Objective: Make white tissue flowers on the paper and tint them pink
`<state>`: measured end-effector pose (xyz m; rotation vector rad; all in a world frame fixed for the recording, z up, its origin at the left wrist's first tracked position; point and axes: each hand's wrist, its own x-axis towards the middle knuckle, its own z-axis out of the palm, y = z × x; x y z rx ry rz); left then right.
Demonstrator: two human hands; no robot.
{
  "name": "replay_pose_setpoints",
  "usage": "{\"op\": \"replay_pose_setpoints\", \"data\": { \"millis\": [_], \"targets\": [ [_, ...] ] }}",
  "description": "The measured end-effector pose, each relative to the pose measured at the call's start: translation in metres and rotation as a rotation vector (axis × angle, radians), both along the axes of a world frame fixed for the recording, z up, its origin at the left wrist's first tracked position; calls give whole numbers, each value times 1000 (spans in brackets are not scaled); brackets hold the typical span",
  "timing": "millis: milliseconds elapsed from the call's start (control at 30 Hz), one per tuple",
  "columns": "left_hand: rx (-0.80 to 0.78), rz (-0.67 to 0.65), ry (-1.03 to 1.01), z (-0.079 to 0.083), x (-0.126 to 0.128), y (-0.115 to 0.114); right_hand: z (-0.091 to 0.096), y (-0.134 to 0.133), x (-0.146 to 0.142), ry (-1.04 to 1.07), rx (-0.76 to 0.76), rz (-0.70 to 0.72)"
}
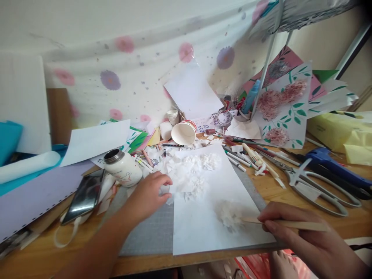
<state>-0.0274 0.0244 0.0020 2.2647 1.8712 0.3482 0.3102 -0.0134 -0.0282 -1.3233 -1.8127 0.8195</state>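
Note:
My right hand (302, 236) pinches a flat wooden craft stick (302, 224) above the lower right of a white sheet of paper (209, 232). The stick's tip meets a blurred, off-white fluffy patch (231, 215) on that sheet. Raised clusters of white paper bits (196, 186) cover the sheet's upper left part. My left hand (148, 193) hovers at the sheet's left edge, thumb and forefinger curved apart beside loose paper scraps (171, 164). I see nothing clearly held in it. Under the sheet lies a grey cutting mat (145, 236).
An open cream bottle (123, 168) and a phone (84, 193) stand left. A paper cup (183, 133) lies tipped behind the sheet. Markers (236, 161), large scissors (316, 190) and a blue glue gun (337, 166) lie right. Flower pictures (285, 104) lean at the back right.

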Motion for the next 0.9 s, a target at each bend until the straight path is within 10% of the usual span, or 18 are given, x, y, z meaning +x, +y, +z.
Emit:
{"op": "replay_pose_setpoints", "data": {
  "millis": [900],
  "targets": [
    [140, -64, 216, -9, -3, 12, 4, 4, 8, -30, 4, 115]
  ]
}}
